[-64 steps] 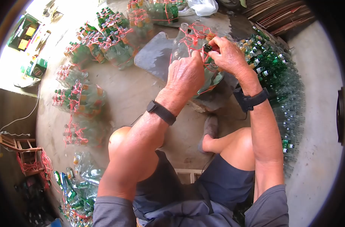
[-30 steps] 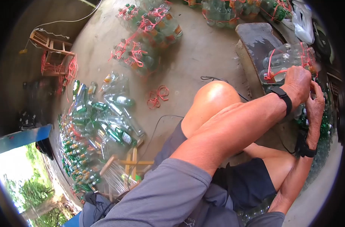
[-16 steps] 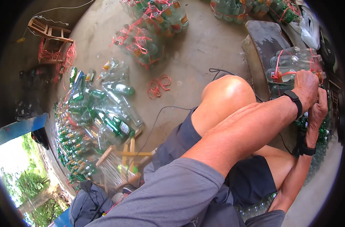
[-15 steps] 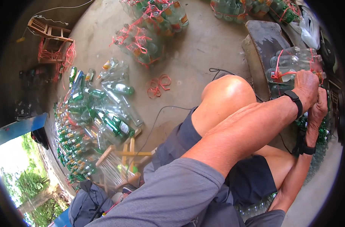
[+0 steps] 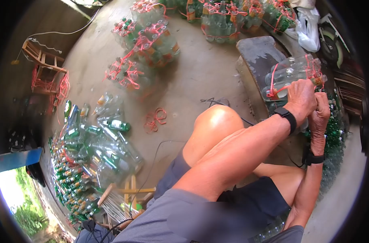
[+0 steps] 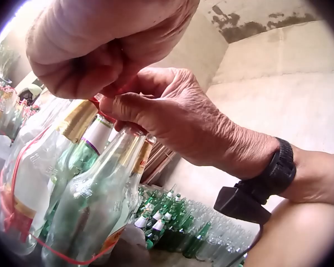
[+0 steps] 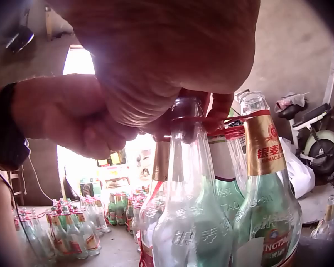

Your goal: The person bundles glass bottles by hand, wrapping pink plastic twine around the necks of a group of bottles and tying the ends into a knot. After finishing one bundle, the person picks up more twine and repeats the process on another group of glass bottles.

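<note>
A bundle of glass bottles [image 5: 291,73], bound with red plastic string [image 7: 244,117], stands on a low dark slab [image 5: 259,50]. My left hand [image 5: 302,96] has its fingers curled at the bottle tops, pinching the red string; in the left wrist view the left hand [image 6: 108,44] hides most of the string. The right hand [image 5: 320,111] works right beside it, thumb and fingers pinching the string at a bottle neck. In the right wrist view the right hand [image 7: 172,61] covers the mouth of a clear bottle [image 7: 192,206]; a gold-necked bottle [image 7: 264,183] stands next to it.
Tied bottle bundles [image 5: 146,44] stand across the floor, and loose bottles [image 5: 107,137] lie at the left. Red string loops [image 5: 155,120] lie on the floor. Green bottles [image 5: 334,133] are massed at the right. A wooden chair [image 5: 46,67] holds more string.
The head view has swung to the left, bringing the loose bottles and string loops into sight, then shifted slightly back. Both hands stay together at the bundle's bottle tops.
</note>
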The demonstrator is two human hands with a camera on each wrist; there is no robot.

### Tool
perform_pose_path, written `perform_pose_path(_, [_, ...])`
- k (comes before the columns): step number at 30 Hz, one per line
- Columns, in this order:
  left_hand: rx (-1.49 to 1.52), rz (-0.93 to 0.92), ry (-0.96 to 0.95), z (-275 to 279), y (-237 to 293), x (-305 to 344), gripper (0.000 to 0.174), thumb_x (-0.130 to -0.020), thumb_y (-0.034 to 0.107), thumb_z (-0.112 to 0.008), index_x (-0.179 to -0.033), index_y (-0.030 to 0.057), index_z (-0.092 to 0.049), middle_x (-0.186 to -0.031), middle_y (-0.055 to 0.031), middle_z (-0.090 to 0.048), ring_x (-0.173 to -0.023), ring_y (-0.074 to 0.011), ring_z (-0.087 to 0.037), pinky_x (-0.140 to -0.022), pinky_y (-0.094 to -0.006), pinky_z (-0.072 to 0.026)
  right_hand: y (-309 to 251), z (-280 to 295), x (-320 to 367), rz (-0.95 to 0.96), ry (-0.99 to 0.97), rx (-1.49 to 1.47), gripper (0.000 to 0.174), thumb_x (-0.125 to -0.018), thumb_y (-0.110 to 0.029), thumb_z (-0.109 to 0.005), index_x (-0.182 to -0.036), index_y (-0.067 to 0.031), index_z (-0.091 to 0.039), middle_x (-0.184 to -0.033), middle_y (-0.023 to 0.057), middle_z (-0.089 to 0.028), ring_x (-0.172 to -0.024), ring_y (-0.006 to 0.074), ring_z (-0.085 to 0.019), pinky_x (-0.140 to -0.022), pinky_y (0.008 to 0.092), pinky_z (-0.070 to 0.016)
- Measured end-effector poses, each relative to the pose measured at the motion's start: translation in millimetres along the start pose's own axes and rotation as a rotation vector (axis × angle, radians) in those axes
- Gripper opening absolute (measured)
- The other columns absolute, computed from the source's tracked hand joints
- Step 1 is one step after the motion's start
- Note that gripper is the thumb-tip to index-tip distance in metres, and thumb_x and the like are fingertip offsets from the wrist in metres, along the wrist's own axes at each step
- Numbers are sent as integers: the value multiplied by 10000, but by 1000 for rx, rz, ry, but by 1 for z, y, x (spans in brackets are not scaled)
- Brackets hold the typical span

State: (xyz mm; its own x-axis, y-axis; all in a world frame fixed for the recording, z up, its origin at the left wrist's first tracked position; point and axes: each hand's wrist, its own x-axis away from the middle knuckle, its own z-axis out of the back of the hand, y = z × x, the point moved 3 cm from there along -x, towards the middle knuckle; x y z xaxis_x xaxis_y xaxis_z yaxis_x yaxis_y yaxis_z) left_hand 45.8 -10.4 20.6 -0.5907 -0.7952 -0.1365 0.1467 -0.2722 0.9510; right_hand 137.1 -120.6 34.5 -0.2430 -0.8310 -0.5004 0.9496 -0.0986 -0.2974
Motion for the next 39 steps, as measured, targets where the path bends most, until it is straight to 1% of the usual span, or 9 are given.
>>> perform_pose_path(3, [-49, 23, -9, 4, 1, 1, 185, -729, 157, -779, -790, -18, -776, -837, -285, -734, -844, -461, -751, -753, -529, -607, -4, -1, 1, -13, 24, 28, 199, -817, 47, -709, -997, -14, -651, -980, 101, -606, -902, 266, -631, -839, 338, -522])
perform_pose_path(7, [-51, 19, -25, 7, 2, 0, 194, -725, 147, -773, -781, -38, -762, -839, -299, -730, -836, -482, -744, -743, -541, -605, -9, -3, 0, -12, 71, 13, 188, -825, 32, -732, -993, -22, -667, -954, 92, -611, -875, 255, -635, -815, 333, -527])
perform_pose_path(8, [-33, 5, -29, 9, 2, 1, 223, -738, 148, -700, -783, -64, -756, -828, -340, -704, -833, -512, -730, -761, -560, -590, -9, -3, 0, -27, 77, 18, 175, -830, 27, -738, -985, -21, -673, -939, 90, -610, -861, 251, -636, -807, 329, -528])
perform_pose_path(9, [-34, 0, -29, 10, 1, 1, 223, -738, 148, -700, -783, -64, -756, -828, -340, -704, -833, -512, -730, -761, -560, -590, -10, -3, 0, -41, 81, 23, 162, -836, 23, -744, -978, -21, -679, -924, 88, -609, -848, 248, -636, -799, 325, -529])
perform_pose_path(27, [-36, 41, -96, 20, 3, 0, 227, -801, 151, -695, -813, -69, -755, -874, -341, -714, -890, -519, -725, -805, -559, -588, -22, -2, -7, -58, 94, -6, 70, -902, -10, -731, -910, -5, -662, -869, 110, -583, -781, 276, -614, -731, 356, -514])
perform_pose_path(29, [-62, 41, -86, 21, 3, 0, 226, -812, 153, -691, -821, -62, -759, -884, -341, -716, -902, -518, -726, -816, -562, -588, -20, -3, -6, -61, 97, -7, 84, -873, 37, -699, -920, 5, -638, -870, 102, -546, -797, 251, -583, -747, 331, -494])
perform_pose_path(31, [-62, 33, -99, 21, 0, -2, 227, -818, 164, -688, -839, -46, -771, -886, -336, -719, -904, -514, -727, -825, -563, -585, -22, -3, -6, -84, 89, 0, 80, -873, 32, -704, -911, 8, -638, -874, 106, -554, -798, 265, -592, -745, 335, -496])
perform_pose_path(32, [-76, 27, -101, 21, -1, -2, 229, -822, 170, -687, -847, -39, -776, -889, -332, -721, -905, -512, -728, -830, -561, -585, -23, -2, -7, -85, 95, 14, 48, -891, -6, -722, -905, -18, -678, -879, 118, -597, -795, 306, -637, -719, 379, -522])
perform_pose_path(39, [-124, 19, -123, 19, -3, -2, 233, -831, 195, -694, -860, -17, -787, -886, -317, -726, -904, -492, -735, -835, -543, -586, -24, -2, -7, -97, 92, 27, 73, -855, 26, -701, -905, -19, -674, -897, 133, -597, -830, 344, -649, -735, 410, -530])
